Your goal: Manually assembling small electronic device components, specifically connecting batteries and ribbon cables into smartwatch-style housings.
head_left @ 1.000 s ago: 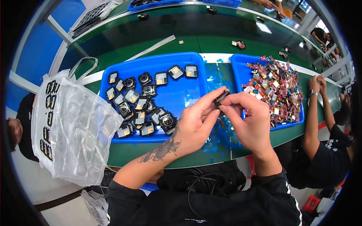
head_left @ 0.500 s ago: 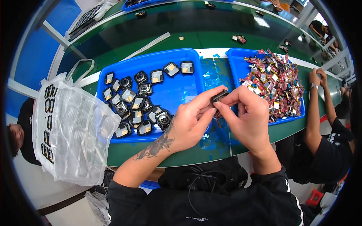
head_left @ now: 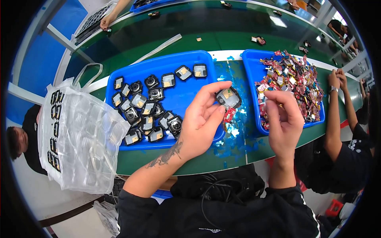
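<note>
Between the thumb and fingers of my left hand point(head_left: 200, 125) is a black smartwatch case point(head_left: 229, 98), tilted so that its grey inside with a tan patch shows. A small red circuit board point(head_left: 229, 115) hangs at its lower edge, by my thumb. My right hand point(head_left: 285, 123) is apart from the case, in front of the right tray's near left part. Its thumb and index finger are curled close together; whatever lies between them, if anything, is too small to make out. Several similar watch cases point(head_left: 138, 100) lie in the blue tray point(head_left: 182, 101) on the left.
Red circuit boards with silver and yellow parts point(head_left: 291, 79) are heaped in the right blue tray point(head_left: 251, 67). Blue film scraps point(head_left: 226, 150) litter the table between the trays. A clear plastic bag point(head_left: 85, 146) stands at left. Co-workers' hands show at far left point(head_left: 107, 20) and right point(head_left: 335, 79).
My right hand has come away from the watch case and moved right. The case has turned in my left hand, showing its inside and the red board. A co-worker's hand has appeared at the far left.
</note>
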A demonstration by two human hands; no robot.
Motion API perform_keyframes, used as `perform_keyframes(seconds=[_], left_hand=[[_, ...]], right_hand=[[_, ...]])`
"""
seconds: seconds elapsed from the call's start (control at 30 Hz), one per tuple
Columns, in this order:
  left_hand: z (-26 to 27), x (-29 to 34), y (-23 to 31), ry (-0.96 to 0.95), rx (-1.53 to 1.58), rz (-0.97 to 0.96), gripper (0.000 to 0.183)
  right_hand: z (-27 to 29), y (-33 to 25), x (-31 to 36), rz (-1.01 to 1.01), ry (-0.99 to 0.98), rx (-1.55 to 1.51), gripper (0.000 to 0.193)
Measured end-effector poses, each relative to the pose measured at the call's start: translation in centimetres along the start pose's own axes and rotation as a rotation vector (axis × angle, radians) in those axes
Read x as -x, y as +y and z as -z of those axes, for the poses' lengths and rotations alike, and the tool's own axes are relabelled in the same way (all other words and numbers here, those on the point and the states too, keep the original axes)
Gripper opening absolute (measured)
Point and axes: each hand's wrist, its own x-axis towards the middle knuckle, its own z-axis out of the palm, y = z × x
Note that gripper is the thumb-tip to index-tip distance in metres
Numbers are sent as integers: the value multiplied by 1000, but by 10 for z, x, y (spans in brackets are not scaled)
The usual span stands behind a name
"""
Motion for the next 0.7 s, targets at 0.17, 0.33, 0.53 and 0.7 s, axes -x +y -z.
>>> perform_keyframes(seconds=[0.17, 0.33, 0.53, 0.7], left_hand=[[-2, 0, 0, 19, -86, -45, 28], [5, 2, 0, -19, -426, -113, 29], [4, 1, 8, -52, -616, -168, 32], [4, 2, 6, -85, -689, -227, 34]], right_hand=[[-6, -5, 25, -390, -273, -338, 23], [-26, -5, 31, -475, -250, -622, 14], [-20, -6, 24, -463, -213, -508, 17], [-24, -3, 26, -532, -252, -677, 16]])
